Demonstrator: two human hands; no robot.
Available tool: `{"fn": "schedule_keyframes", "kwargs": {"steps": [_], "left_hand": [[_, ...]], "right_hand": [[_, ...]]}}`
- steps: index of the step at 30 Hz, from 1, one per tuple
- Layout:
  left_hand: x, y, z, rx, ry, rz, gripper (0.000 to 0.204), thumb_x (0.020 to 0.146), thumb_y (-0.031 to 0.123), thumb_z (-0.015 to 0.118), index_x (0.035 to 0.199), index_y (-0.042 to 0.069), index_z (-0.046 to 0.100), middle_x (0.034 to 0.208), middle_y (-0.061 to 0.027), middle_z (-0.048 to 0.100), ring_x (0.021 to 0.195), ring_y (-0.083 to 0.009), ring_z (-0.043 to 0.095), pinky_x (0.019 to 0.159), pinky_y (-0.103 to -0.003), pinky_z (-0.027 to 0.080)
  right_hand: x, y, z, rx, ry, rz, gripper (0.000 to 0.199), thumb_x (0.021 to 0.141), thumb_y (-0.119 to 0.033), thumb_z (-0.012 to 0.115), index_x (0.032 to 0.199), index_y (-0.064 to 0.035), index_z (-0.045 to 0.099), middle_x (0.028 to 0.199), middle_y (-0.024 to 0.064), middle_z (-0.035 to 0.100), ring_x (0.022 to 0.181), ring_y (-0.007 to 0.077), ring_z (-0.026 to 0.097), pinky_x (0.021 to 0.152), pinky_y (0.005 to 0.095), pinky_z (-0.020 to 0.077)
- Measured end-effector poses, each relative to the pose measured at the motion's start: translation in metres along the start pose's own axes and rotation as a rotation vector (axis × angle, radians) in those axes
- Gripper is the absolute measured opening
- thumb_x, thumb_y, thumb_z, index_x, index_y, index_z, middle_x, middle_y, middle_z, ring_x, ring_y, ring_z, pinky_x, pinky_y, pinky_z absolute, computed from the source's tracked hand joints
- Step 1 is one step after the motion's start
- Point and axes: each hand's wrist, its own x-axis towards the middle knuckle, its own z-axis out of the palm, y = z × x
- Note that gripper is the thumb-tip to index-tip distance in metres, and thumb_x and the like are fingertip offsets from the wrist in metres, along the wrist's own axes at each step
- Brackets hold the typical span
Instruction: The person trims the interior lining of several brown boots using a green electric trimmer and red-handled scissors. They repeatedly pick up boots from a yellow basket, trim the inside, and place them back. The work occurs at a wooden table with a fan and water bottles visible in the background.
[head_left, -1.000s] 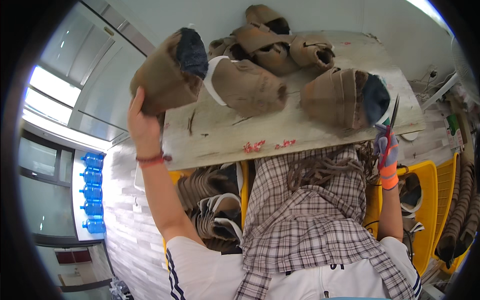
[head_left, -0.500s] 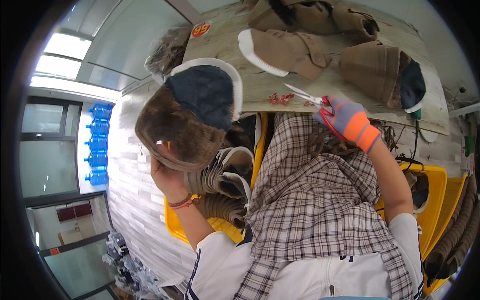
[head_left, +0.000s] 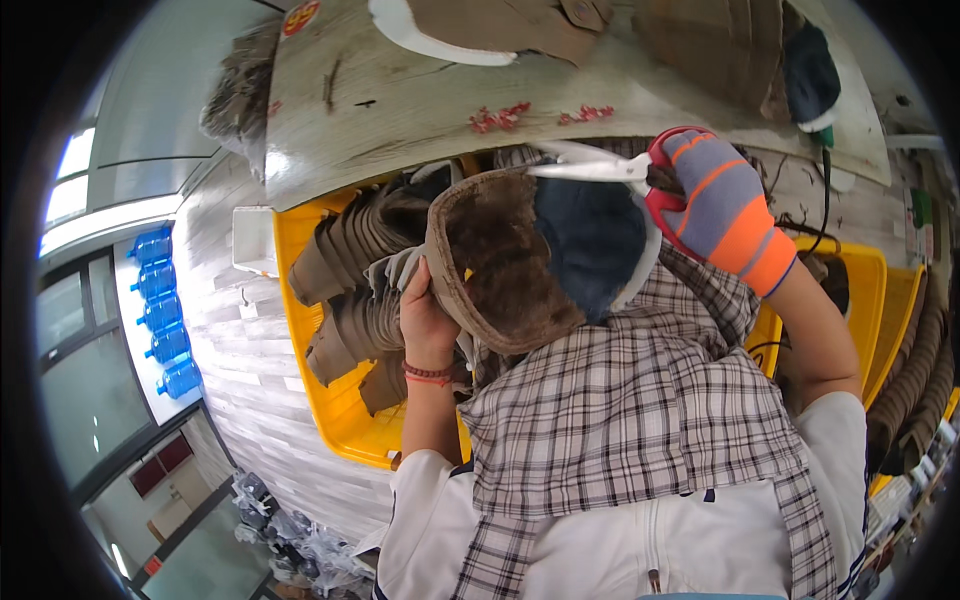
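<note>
My bare left hand (head_left: 424, 315) grips the rim of a brown boot upper (head_left: 500, 262) with fur lining inside. A dark blue fabric piece (head_left: 592, 240) with a white edge closes its right end. In a grey and orange knit glove, my right hand (head_left: 718, 195) is closed on red-handled scissors (head_left: 635, 170). The scissor blades are parted and reach over the upper's far rim; whether they touch it I cannot tell. On the table ahead lie more brown boot uppers (head_left: 500, 22), one with a white toe edge.
The table (head_left: 400, 125) carries red scraps (head_left: 498, 117). At my left a yellow crate (head_left: 345, 435) holds stacked brown uppers (head_left: 365, 235); another yellow crate (head_left: 868, 270) stands at my right. A black cord (head_left: 827, 190) hangs off the table edge. Blue water bottles (head_left: 165, 312) stand by the wall.
The boot upper has come from the left to in front of me, its opening turned up. The scissors have met it there. My view has shifted, so the table sits higher.
</note>
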Motion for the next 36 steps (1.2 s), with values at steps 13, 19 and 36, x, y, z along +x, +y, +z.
{"fn": "schedule_keyframes", "kwargs": {"steps": [13,19,36], "left_hand": [[-0.01,-0.004,-0.02,0.283,0.082,-0.014,0.035,0.089,0.021,0.055,0.119,0.002,0.051,0.117,-0.0067,0.054,0.116,-0.0248,0.045,0.091,-0.041,0.041],[-0.008,-0.005,-0.022,0.281,0.075,0.007,0.035,0.089,0.019,0.057,0.12,0.004,0.051,0.114,-0.0059,0.057,0.112,-0.0217,0.051,0.085,-0.038,0.046],[0.002,-0.015,-0.02,0.219,0.061,0.064,0.039,0.089,0.024,0.056,0.123,0.007,0.05,0.117,-0.004,0.056,0.106,-0.0214,0.051,0.095,-0.041,0.037]], "right_hand": [[-0.015,-0.044,0.047,-0.207,-0.637,-0.093,0.027,0.069,-0.033,0.069,0.084,-0.0114,0.063,0.075,0.0067,0.059,0.074,0.0224,0.058,0.065,0.033,0.0442],[-0.012,-0.047,0.061,-0.379,-0.697,-0.25,0.026,0.069,-0.034,0.067,0.079,-0.0105,0.063,0.071,0.006,0.059,0.068,0.022,0.058,0.058,0.033,0.0433],[-0.001,-0.038,0.049,-0.248,-0.694,-0.045,0.026,0.069,-0.034,0.067,0.083,-0.0126,0.065,0.076,0.0063,0.06,0.072,0.0222,0.059,0.066,0.033,0.0466]]}}
